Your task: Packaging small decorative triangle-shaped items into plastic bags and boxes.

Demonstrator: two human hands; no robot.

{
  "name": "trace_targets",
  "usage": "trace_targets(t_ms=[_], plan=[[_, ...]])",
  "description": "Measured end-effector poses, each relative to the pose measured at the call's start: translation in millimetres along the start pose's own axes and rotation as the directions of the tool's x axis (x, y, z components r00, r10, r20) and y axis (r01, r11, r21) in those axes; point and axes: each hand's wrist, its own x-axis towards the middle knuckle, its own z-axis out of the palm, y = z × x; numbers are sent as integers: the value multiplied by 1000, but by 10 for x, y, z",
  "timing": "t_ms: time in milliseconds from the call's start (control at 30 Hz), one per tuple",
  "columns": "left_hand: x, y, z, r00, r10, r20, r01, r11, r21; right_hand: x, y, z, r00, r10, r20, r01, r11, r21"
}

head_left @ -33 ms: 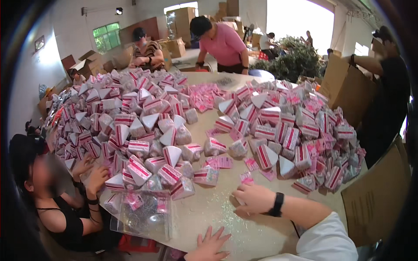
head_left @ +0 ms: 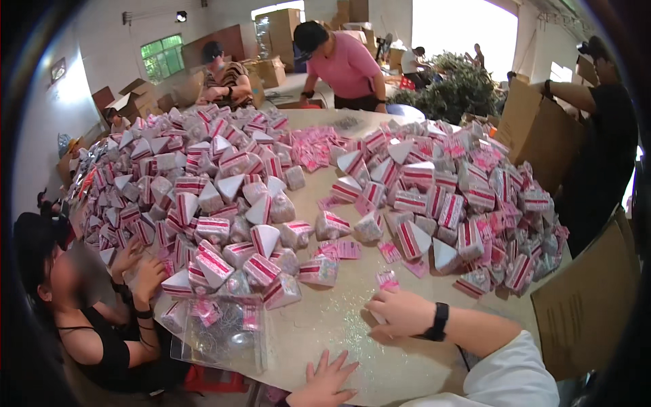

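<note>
My left hand (head_left: 325,381) lies palm down at the near edge of the table, fingers spread, holding nothing. To its right and farther in, my right hand (head_left: 405,314) is low over the tabletop with curled fingers; a small pale bit shows at the fingertips, too hidden to name. A pink printed card (head_left: 388,280) sticks out just past that hand's far side. Silver glitter is scattered on the table (head_left: 332,349) between both hands. Closest beyond them are bagged cake-slice-shaped pieces (head_left: 319,270), white with a pink stripe, and more pink cards (head_left: 349,250).
Large heaps of bagged slices rise at left (head_left: 203,183) and right (head_left: 468,197). A clear plastic tray (head_left: 220,349) sits at the near left corner beside a seated person (head_left: 85,332). Cardboard boxes (head_left: 583,305) stand on the right. Other people are around the table.
My right hand has shifted slightly right and nearer, and the pink card beside it has moved the same way. My left hand stays in place.
</note>
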Motion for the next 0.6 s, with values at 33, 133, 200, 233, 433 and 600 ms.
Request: trace_targets(t_ms=[33,133,200,233,433,600], plan=[[17,-40,16,998,51,-45,-46,993,108,-130,-94,-86,1000,-14,14,14,1000,-16],[94,-80,-158,991,132,-20,-132,991,32,-386,27,-89,999,-3,52,-5,989,147],[297,-51,-520,960,200,-198,-180,977,111,-373,66,-251,981,163,106,-183,956,228],[413,-5,-742,928,231,-292,-192,969,155,-326,99,-314,967,232,106,-253,921,297],[1748,-387,-1369,835,-144,-531,247,960,128,271,535,-361,968,248,31,-249,946,207],[1684,-487,-1031,979,-144,-146,158,983,92,809,643,-282,948,319,7,-313,925,214]])
